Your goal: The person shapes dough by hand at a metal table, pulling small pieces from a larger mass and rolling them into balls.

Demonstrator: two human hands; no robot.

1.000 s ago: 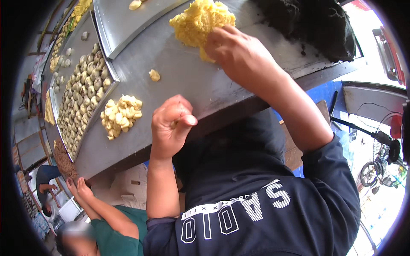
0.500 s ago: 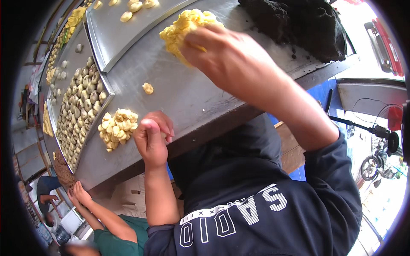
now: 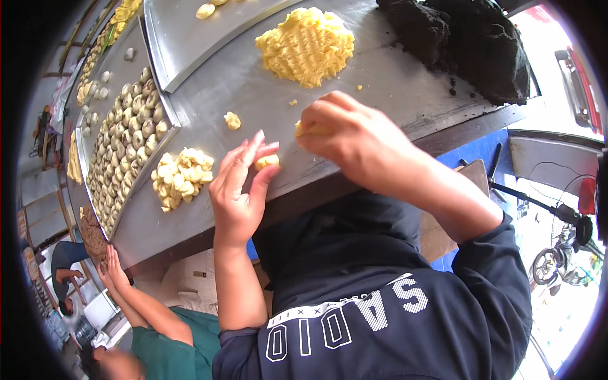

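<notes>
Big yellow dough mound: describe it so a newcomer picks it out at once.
On the grey tabletop, find the large black mass at the far right. The big yellow dough mound lies left of it, beyond the right hand. Unlike the heap of small pale-yellow pieces by the left hand, it is one broad lump with a ridged top.

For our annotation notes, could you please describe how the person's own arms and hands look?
The left hand and right hand are bare, with no gloves or wristbands visible. Plain, dark short sleeves end near the elbows, leaving the forearms uncovered.
</notes>
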